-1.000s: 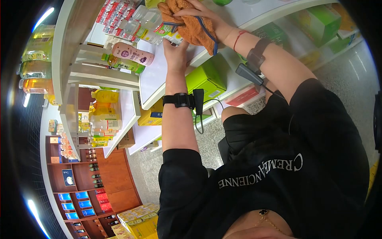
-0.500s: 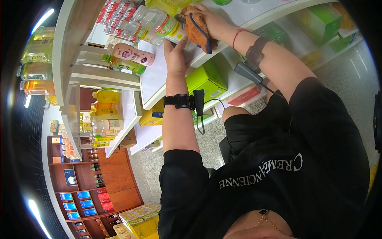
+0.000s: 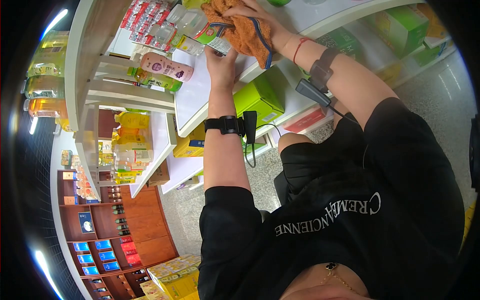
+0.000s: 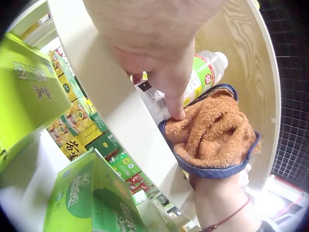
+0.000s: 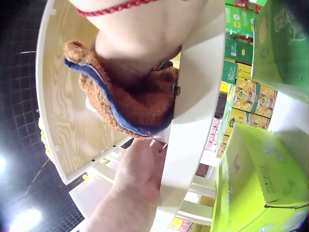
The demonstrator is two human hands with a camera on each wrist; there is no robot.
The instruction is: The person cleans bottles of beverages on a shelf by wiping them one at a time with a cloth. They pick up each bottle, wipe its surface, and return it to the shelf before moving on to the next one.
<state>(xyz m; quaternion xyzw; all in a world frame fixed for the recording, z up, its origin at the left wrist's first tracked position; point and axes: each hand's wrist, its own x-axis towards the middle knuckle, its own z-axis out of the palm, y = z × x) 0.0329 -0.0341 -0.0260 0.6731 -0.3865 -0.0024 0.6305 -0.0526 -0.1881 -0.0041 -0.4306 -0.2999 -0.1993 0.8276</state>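
A clear bottle (image 3: pixel 218 45) with a green and white label lies tilted above the shelf in the head view. My left hand (image 3: pixel 221 70) grips its lower end, thumb on one side and fingers partly hidden. In the left wrist view that bottle (image 4: pixel 202 75) shows beside a finger of my left hand (image 4: pixel 154 53). My right hand (image 3: pixel 257 22) holds a brown-orange cloth (image 3: pixel 245 37) with a blue edge against the bottle; the cloth (image 5: pixel 145 108) hides most of its fingers in the right wrist view.
Beside the left hand, a pink bottle (image 3: pixel 166 67) and a green one lie on the white shelf (image 3: pixel 192 102). More bottles (image 3: pixel 162 36) and red-white packs (image 3: pixel 141 20) stand further in. A green box (image 3: pixel 260 97) sits on the level below the shelf edge.
The cloth first bunched up and shifted right, uncovering more of the bottle's label; now it is back toward the left, spread out and covering part of the bottle. The left hand stays by the bottle's lower end.
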